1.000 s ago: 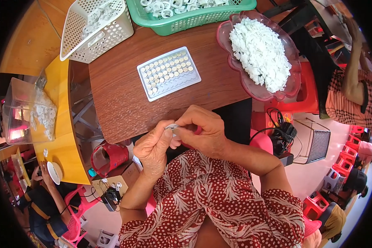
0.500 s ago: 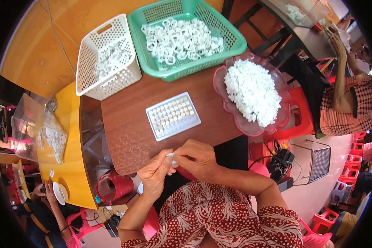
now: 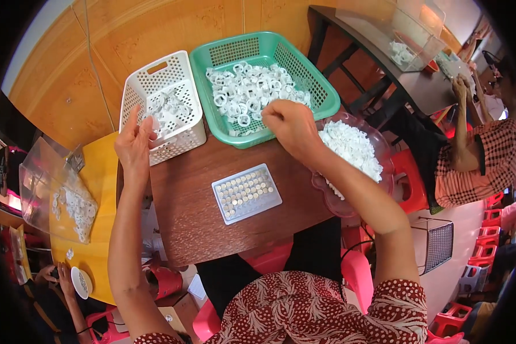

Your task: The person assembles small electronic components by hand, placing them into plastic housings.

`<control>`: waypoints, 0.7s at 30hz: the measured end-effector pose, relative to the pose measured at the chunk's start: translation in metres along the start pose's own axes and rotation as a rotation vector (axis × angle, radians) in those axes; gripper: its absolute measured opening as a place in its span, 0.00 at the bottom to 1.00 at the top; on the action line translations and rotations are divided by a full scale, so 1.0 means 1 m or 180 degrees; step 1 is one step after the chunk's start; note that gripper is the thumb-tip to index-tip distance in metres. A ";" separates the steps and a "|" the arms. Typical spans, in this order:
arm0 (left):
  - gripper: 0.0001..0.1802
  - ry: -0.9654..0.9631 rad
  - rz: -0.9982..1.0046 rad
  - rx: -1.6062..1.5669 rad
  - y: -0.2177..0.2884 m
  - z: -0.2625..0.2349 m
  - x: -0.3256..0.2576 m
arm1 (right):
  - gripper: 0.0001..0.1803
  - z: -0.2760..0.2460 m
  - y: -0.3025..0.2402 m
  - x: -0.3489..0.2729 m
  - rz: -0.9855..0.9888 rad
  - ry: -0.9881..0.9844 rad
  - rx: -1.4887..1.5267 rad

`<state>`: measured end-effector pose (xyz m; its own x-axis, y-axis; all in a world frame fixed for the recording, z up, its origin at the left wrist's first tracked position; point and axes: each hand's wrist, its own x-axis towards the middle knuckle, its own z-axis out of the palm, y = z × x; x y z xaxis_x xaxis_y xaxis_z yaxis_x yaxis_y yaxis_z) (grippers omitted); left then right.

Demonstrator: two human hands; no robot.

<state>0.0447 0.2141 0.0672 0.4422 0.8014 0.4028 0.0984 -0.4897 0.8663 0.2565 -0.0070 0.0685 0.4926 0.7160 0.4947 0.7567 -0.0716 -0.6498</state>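
My left hand (image 3: 135,142) is raised at the front left edge of the white basket (image 3: 178,150), its fingers spread apart. Small clear and whitish parts (image 3: 169,112) lie inside that basket. Over the near rim of the green basket (image 3: 241,140) hangs my right hand (image 3: 292,127), thumb and fingers closed together; whatever they hold, if anything, is hidden. White ring-shaped plastic parts (image 3: 252,86) fill much of the green basket. Between my forearms a pale tray (image 3: 255,209) with rows of small round cream pieces (image 3: 238,194) rests on the brown table (image 3: 183,223).
A pink scalloped bowl (image 3: 387,166) heaped with small white pieces (image 3: 350,146) stands partly behind my right forearm. On the left, a yellow table (image 3: 106,252) bears a clear bin (image 3: 46,183) and a white bowl (image 3: 81,282). Other people sit at both sides.
My hands were together in front of the tray, fingering a small white part. They have separated and reached forward, left to the white basket, right to the green one. The view has shifted.
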 end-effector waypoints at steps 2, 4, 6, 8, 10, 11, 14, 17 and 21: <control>0.25 0.0024 -0.0075 0.0020 0.002 0.008 0.003 | 0.05 0.011 0.026 0.027 -0.0178 -0.0273 -0.0436; 0.25 0.0085 0.0124 -0.0004 0.014 0.016 -0.017 | 0.04 0.022 0.045 0.046 -0.0318 -0.0887 -0.0640; 0.24 -0.0119 0.0317 0.0082 0.008 0.014 -0.043 | 0.04 0.035 0.050 0.062 -0.0160 -0.1439 -0.0756; 0.22 -0.0393 0.0000 0.0100 0.014 0.013 -0.071 | 0.07 0.048 0.055 0.069 -0.0130 -0.2400 -0.0779; 0.22 -0.0648 -0.0123 0.0073 0.000 0.008 -0.094 | 0.07 0.062 0.053 0.072 -0.0039 -0.2648 -0.1038; 0.22 -0.0702 -0.0395 -0.0078 0.005 0.008 -0.102 | 0.06 0.066 0.056 0.074 -0.0150 -0.2748 -0.1166; 0.21 -0.0747 -0.0627 -0.0372 -0.002 0.011 -0.125 | 0.04 0.070 0.056 0.076 -0.0353 -0.2952 -0.1269; 0.20 -0.0906 -0.0703 -0.0398 -0.005 0.015 -0.140 | 0.03 0.077 0.062 0.076 -0.0569 -0.2906 -0.1338; 0.20 -0.0995 -0.0817 -0.0485 0.004 0.021 -0.149 | 0.03 0.073 0.060 0.074 -0.0788 -0.2694 -0.1290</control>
<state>-0.0020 0.0852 0.0043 0.6716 0.7366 0.0800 0.1179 -0.2128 0.9699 0.3070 0.0928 0.0237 -0.0530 0.9944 -0.0912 0.9661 0.0280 -0.2565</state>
